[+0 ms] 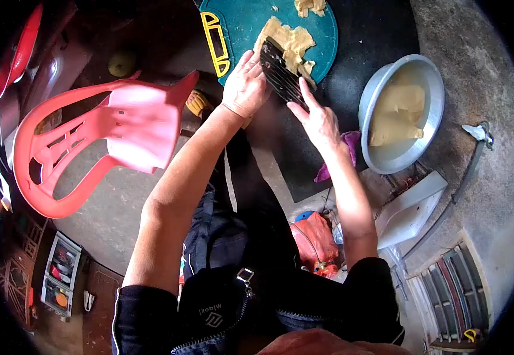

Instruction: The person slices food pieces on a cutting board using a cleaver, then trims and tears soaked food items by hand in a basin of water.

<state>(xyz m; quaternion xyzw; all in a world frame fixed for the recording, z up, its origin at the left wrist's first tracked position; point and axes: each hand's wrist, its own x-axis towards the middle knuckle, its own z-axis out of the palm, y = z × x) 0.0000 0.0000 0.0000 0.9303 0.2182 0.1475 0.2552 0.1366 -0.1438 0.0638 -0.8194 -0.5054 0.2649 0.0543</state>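
Note:
A dark, flat, ridged tool [283, 74] slants between my hands over the near edge of a round teal cutting board [248, 29]. My left hand [246, 86] lies along the tool's left edge, fingers close together, some of them hidden. My right hand [319, 118] grips the lower right end between thumb and forefinger. Crumpled, pale yellow, thin sheets [292, 40] lie on the board, partly under the tool. Another torn yellow piece [310, 6] is at the board's far edge. To the right, a metal basin [368, 112] holds liquid and more yellow sheets [399, 112].
The board has a yellow handle [214, 44] and rests on a dark table [381, 35]. A purple cloth [348, 151] lies by my right forearm. Left stands a pink plastic chair [141, 127]. A red bag [316, 239] sits below, near a pale slab [413, 207].

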